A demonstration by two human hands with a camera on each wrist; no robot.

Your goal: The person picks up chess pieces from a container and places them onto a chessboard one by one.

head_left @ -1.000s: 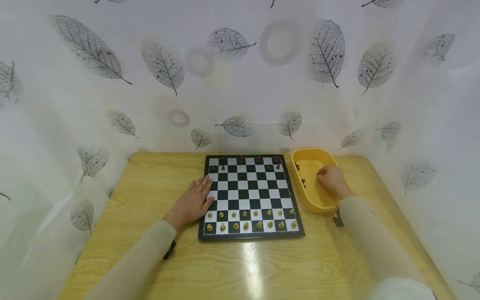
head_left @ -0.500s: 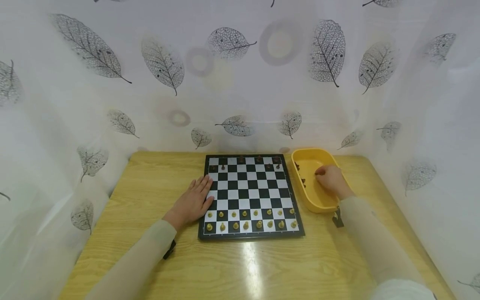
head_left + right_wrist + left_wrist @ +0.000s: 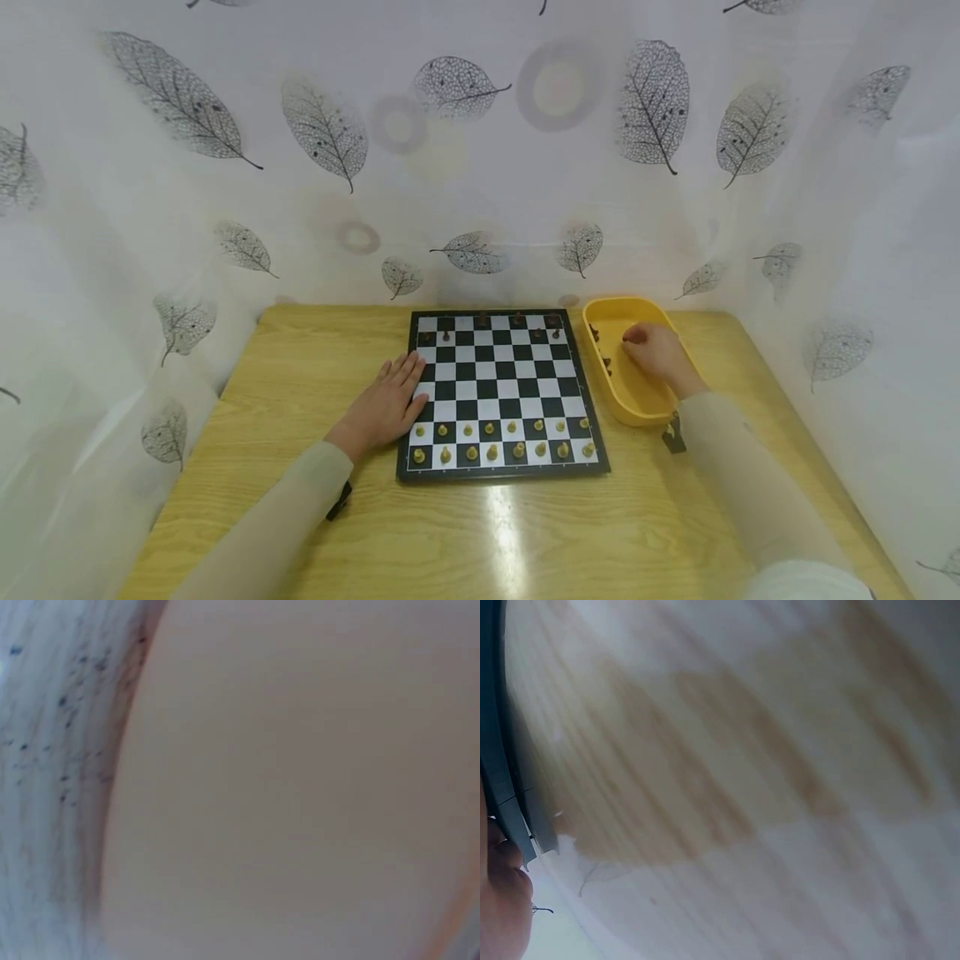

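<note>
– Any change?
– Only a small one: edged leftward in the yellow tub (image 3: 630,392) with the right hand (image 3: 656,354), nearer the chessboard (image 3: 498,367). Pinching, apparently, a dark chess piece (image 3: 625,340), too tiny to be sure of
– And with the left hand (image 3: 385,402)?
– Still resting flat with straight fingers on the chessboard's left edge
– Meaning?
– Slight headway at most, judging by gaps in the far ranks and other dark pieces (image 3: 595,332) lying in the tub

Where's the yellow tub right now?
In the head view, the yellow tub sits on the wooden table, just right of the chessboard, with the right hand inside it.
</note>
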